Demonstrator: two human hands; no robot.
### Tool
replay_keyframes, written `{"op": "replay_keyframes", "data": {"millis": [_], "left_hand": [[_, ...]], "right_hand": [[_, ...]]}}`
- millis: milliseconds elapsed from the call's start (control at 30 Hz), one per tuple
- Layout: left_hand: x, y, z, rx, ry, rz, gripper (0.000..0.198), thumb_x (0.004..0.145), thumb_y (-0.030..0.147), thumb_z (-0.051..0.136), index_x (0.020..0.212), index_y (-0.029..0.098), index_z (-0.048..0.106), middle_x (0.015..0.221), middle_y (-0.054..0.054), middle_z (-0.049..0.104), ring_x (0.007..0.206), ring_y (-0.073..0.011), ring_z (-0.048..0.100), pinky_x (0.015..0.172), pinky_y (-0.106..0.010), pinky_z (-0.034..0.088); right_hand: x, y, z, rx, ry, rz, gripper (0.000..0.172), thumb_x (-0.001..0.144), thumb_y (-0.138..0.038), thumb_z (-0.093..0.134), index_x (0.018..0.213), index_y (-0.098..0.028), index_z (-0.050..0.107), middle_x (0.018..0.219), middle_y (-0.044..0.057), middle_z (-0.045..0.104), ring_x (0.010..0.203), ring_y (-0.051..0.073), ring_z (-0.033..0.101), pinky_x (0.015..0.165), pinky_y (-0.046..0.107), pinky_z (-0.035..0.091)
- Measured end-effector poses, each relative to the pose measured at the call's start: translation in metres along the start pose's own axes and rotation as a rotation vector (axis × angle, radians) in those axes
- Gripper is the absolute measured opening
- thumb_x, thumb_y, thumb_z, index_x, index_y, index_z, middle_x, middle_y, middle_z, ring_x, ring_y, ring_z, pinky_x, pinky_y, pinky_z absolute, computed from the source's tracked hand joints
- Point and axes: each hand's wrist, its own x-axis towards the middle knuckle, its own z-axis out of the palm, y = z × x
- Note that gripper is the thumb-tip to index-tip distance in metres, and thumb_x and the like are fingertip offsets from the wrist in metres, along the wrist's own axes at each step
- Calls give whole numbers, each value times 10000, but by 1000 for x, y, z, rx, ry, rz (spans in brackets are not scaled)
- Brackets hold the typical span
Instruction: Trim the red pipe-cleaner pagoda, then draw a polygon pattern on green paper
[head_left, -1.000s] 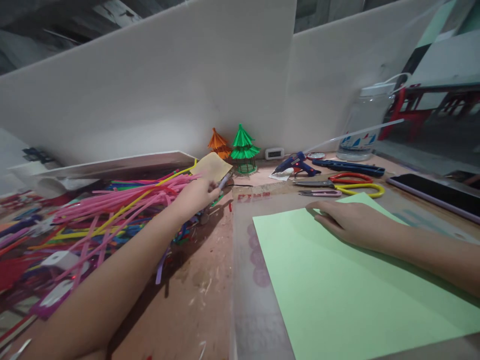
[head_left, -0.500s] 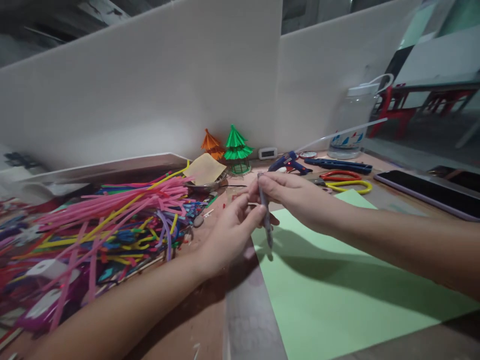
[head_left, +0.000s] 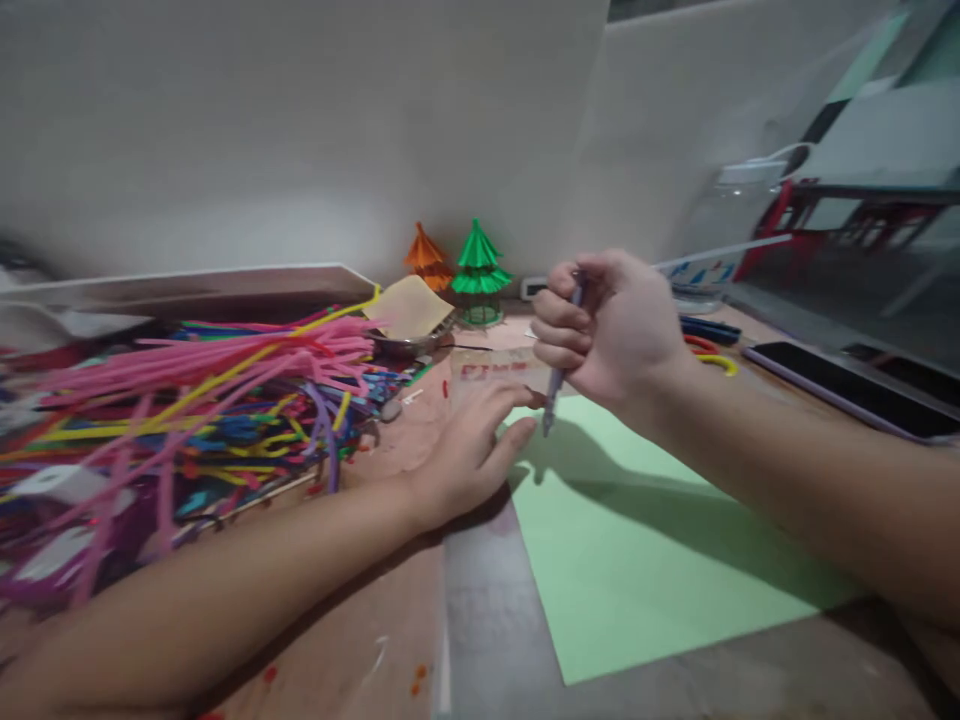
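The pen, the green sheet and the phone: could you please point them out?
Pen (head_left: 555, 384): head view, barrel below the fist.
Green sheet (head_left: 645, 565): head view, middle.
Phone (head_left: 844, 387): head view, dark screen.

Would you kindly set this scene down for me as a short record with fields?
Right hand: closed around a pen, tip pointing down
Left hand: fingers open, near the far left corner of the paper; contact unclear
Paper: light green, lying flat, partly in shadow
Left side: a heap of colorful strips, many pink
Back: an orange ornament beside a green ornament, both tiered
Right side: a phone lying flat
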Motion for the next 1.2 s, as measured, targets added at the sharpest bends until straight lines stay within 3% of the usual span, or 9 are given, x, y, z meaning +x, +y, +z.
{"op": "replay_keyframes", "data": {"millis": [133, 267, 700, 1200], "left_hand": [[0, -3, 0, 74, -35, 68, 153, 1034, 191, 550, 1158, 161, 635, 1162, -119, 673, 1141, -240, 617, 1018, -385, 469], [1, -2, -3, 159, -52, 105, 130, 1008, 154, 596, 1132, 144, 635, 1116, -107, 674, 1091, -227, 619, 989, -365, 469], [1, 1, -5, 270, -80, 172, 54, 1019, 187, 640, 975, 166, 620, 962, -44, 666, 943, -194, 605, 885, -316, 462], [2, 5, -9, 286, -119, 166, 71, 1034, 201, 607, 964, 189, 615, 957, -44, 673, 937, -195, 618, 876, -340, 496]], "right_hand": [[5, 9, -11, 22, 4, 43, 404, 1010, -352, 368, 626, -238, 325, 483, -81, 212, 399, 83, 98, 354, 202, 129], [8, 10, -15, 37, 8, -6, 351, 968, -277, 328, 620, -235, 334, 473, -80, 219, 404, 84, 81, 350, 195, 121], [5, 6, -12, 19, -20, -4, 320, 972, -272, 314, 654, -242, 322, 484, -85, 188, 402, 87, 75, 369, 214, 102], [2, 4, -8, 29, -33, 5, 314, 967, -271, 327, 655, -244, 297, 504, -84, 160, 416, 90, 59, 355, 202, 102]]}}
